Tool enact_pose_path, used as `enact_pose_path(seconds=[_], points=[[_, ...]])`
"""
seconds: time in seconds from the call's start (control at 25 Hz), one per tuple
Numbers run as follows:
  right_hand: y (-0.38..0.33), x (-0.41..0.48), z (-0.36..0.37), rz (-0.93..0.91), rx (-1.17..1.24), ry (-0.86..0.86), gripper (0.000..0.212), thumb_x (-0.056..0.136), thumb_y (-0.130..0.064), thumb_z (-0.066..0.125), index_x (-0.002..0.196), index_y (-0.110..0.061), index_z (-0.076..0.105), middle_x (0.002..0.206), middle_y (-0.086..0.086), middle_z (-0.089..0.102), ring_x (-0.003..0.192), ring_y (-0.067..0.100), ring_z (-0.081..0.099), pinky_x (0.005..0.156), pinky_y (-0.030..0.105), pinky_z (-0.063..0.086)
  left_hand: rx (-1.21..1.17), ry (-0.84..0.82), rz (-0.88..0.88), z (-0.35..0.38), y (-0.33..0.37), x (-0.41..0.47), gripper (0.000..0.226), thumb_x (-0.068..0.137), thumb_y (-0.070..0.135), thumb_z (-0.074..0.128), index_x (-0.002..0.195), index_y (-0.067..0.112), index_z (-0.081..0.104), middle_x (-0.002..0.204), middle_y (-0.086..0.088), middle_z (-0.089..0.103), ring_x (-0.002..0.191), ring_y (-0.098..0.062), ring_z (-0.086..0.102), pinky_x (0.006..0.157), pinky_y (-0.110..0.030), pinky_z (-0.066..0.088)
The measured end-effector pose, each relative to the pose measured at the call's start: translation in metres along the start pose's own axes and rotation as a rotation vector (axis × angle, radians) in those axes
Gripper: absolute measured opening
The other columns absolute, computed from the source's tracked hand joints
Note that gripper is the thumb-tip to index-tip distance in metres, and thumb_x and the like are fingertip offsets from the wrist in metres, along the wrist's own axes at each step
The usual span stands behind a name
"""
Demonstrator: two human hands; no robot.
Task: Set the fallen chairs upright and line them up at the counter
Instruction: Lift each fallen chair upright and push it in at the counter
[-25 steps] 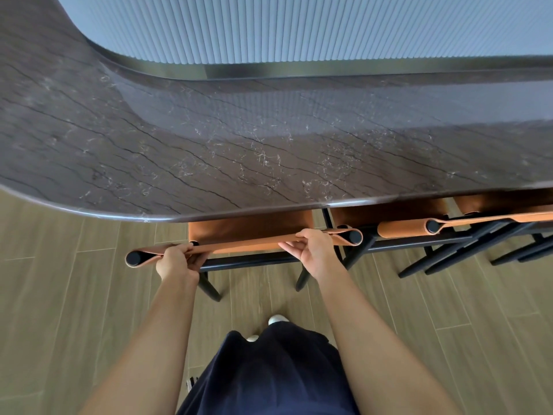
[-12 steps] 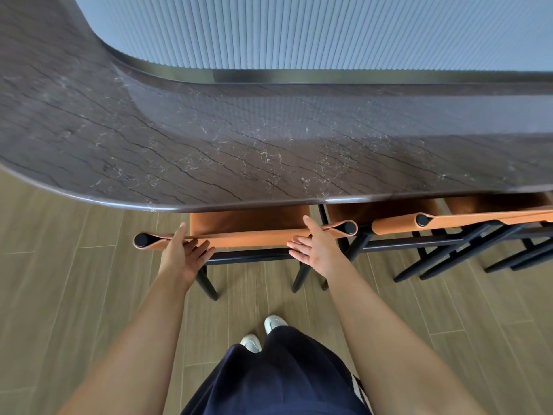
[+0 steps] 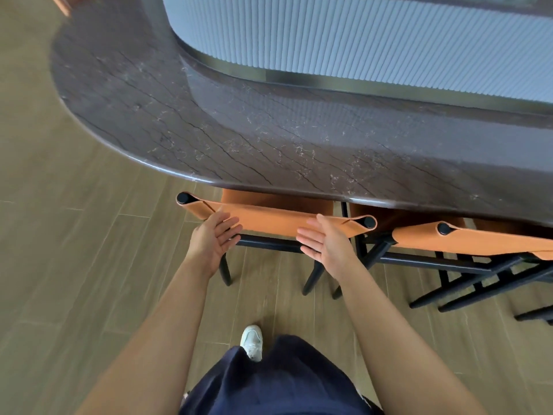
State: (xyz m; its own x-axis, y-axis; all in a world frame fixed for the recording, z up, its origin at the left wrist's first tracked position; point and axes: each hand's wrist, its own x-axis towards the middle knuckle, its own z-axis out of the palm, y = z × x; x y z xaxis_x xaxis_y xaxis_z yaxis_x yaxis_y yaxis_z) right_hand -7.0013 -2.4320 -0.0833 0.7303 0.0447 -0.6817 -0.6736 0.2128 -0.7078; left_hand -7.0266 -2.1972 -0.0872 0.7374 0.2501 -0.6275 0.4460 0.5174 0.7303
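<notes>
You are looking at no readable text, label, brand, number or sign anywhere in this view.

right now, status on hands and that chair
Left hand and right hand open, off the backrest. Near chair upright, tucked under counter. Nothing in the way.

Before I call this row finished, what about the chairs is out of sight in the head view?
- Near chair: the counter covers its seat and front legs.
- Second chair: cut by the right edge; how many more follow is unknown.
- Both open hands, left and right: touching the backrest or just clear, cannot tell.
</notes>
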Motion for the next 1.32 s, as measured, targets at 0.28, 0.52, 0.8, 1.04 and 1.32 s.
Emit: enact_pose_path(seconds=[0.28, 0.52, 0.8, 1.04, 1.32], points=[[0.006, -0.032, 0.006, -0.092, -0.154, -0.193, 0.032, 0.102, -0.037, 0.043, 0.115, -0.021, 0.068, 0.110, 0.003, 0.073, 0.098, 0.016, 0.071, 0.084, 0.033, 0.055, -0.115, 0.038, 0.124, -0.014, -0.016, -0.063, 0.032, 0.098, 0.028, 0.049, 0.118, 0.007, 0.063, 0.107, -0.010, 0.073, 0.099, -0.023, 0.070, 0.087, -0.036, 0.053], [0.024, -0.051, 0.044, -0.054, -0.261, -0.333, 0.027, 0.102, -0.035, 0.044, 0.109, -0.023, 0.066, 0.103, 0.000, 0.076, 0.098, 0.015, 0.072, 0.081, 0.032, 0.055, -0.218, 0.111, 0.203, -0.060, -0.012, -0.102, 0.027, 0.099, 0.028, 0.047, 0.107, 0.010, 0.066, 0.104, -0.009, 0.074, 0.095, -0.022, 0.071, 0.078, -0.032, 0.053], [0.052, -0.061, 0.162, -0.061, -0.349, -0.497, 0.027, 0.097, -0.032, 0.049, 0.111, -0.019, 0.068, 0.102, 0.002, 0.076, 0.096, 0.016, 0.072, 0.083, 0.033, 0.054, -0.307, 0.200, 0.295, -0.149, 0.025, -0.118, 0.023, 0.099, 0.024, 0.046, 0.103, 0.012, 0.065, 0.100, -0.007, 0.073, 0.091, -0.021, 0.070, 0.086, -0.034, 0.051], [0.088, -0.075, 0.294, -0.055, -0.343, -0.542, 0.029, 0.100, -0.030, 0.047, 0.112, -0.014, 0.068, 0.101, 0.005, 0.076, 0.095, 0.019, 0.073, 0.083, 0.035, 0.054, -0.286, 0.266, 0.362, -0.261, 0.099, -0.120, 0.021, 0.099, 0.020, 0.044, 0.101, 0.012, 0.064, 0.100, -0.009, 0.072, 0.090, -0.023, 0.069, 0.087, -0.034, 0.050], [0.116, -0.082, 0.405, -0.055, -0.319, -0.545, 0.028, 0.100, -0.025, 0.047, 0.110, -0.009, 0.068, 0.102, 0.010, 0.075, 0.095, 0.022, 0.073, 0.089, 0.038, 0.055, -0.284, 0.286, 0.384, -0.369, 0.156, -0.103, 0.023, 0.099, 0.020, 0.045, 0.108, 0.009, 0.063, 0.105, -0.011, 0.072, 0.094, -0.024, 0.070, 0.085, -0.034, 0.051]])
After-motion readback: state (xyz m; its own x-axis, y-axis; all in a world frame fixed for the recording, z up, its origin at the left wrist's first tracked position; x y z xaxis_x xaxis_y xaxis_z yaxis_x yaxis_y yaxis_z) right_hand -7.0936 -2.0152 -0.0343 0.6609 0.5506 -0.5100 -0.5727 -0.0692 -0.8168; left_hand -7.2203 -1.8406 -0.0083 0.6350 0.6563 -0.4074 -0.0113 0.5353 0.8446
